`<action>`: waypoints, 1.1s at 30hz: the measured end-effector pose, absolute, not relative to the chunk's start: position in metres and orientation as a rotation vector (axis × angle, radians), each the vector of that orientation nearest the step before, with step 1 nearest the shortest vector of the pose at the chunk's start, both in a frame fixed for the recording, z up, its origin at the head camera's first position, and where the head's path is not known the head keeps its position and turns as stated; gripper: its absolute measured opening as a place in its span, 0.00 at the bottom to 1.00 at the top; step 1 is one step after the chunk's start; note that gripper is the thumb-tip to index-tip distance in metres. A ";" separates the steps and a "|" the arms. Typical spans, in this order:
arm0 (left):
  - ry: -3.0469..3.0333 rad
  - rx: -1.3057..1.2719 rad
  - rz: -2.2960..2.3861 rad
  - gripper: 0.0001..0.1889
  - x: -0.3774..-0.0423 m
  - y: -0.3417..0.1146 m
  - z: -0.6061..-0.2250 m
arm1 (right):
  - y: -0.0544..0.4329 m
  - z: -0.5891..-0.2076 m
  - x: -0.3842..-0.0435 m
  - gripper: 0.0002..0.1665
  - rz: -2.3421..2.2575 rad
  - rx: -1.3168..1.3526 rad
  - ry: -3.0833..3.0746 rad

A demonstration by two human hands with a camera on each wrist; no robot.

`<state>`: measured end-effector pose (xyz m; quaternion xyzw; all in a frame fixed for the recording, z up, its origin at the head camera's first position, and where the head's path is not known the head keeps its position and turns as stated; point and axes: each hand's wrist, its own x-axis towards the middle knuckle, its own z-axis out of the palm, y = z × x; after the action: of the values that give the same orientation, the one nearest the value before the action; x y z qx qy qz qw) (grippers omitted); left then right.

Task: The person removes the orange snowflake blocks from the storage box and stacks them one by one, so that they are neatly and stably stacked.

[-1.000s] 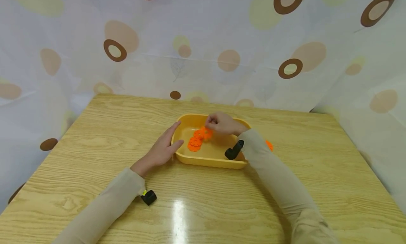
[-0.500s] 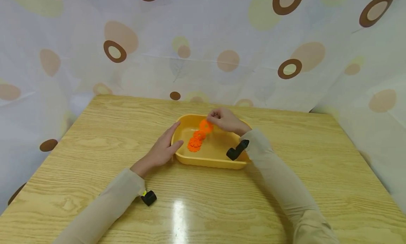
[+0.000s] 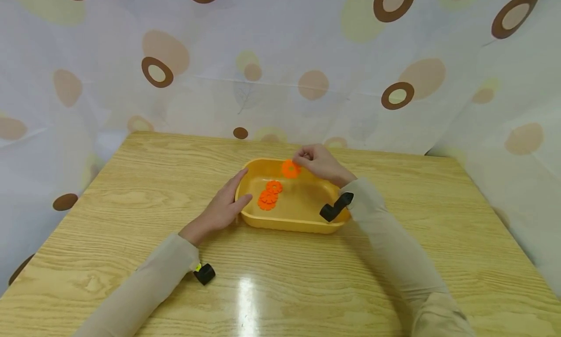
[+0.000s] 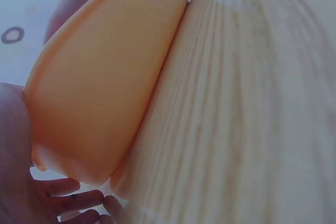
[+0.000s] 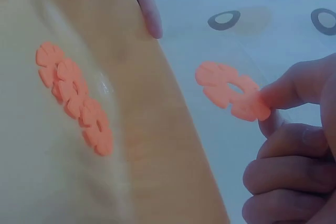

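Note:
My right hand [image 3: 322,162] pinches an orange flower-shaped plastic disc [image 3: 290,169] between thumb and index finger, its other fingers curled in. The disc [image 5: 216,88] has a slotted rim and an oval hole, and hangs above the back wall of a yellow plastic tub [image 3: 293,225]. Inside the tub, several matching orange discs [image 3: 268,199] lie overlapping in a row, left of the middle. At the tub's left end, my left hand [image 3: 219,208] rests against the wall with extended fingers, thumb at the rim. Its fingers [image 4: 76,201] reach past the tub's corner in the left wrist view.
The tub stands on a wood-grain table [image 3: 131,205], toward its back edge. Behind hangs a pale curtain [image 3: 280,59] with brown and green ovals. Black wrist cameras [image 3: 336,207] stick out from both sleeves.
My right hand has lifted the pinched disc up, back and slightly right, away from the other discs. My left hand has stayed at the tub's end.

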<state>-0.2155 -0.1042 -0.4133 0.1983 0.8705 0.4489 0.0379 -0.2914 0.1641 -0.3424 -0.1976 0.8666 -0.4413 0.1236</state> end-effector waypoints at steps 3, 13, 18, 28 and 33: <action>2.667 0.607 1.377 0.35 -0.216 -0.103 -0.413 | 0.169 -0.341 -0.289 0.14 -1.278 -0.583 2.515; 2.659 0.603 1.388 0.34 -0.217 -0.105 -0.413 | 0.185 -0.342 -0.285 0.12 -1.324 -0.567 2.479; 2.653 0.614 1.395 0.35 -0.216 -0.106 -0.414 | 0.201 -0.344 -0.279 0.13 -1.320 -0.525 2.509; 2.674 0.613 1.379 0.35 -0.215 -0.103 -0.413 | 0.236 -0.347 -0.267 0.16 -1.380 -0.416 2.525; 2.677 0.608 1.371 0.35 -0.215 -0.103 -0.413 | 0.249 -0.351 -0.264 0.17 -1.397 -0.449 2.520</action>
<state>-0.2152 -0.1034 -0.4134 0.1980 0.8718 0.4465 0.0363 -0.2635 0.2493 -0.3511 -0.1530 0.8587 -0.4760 0.1124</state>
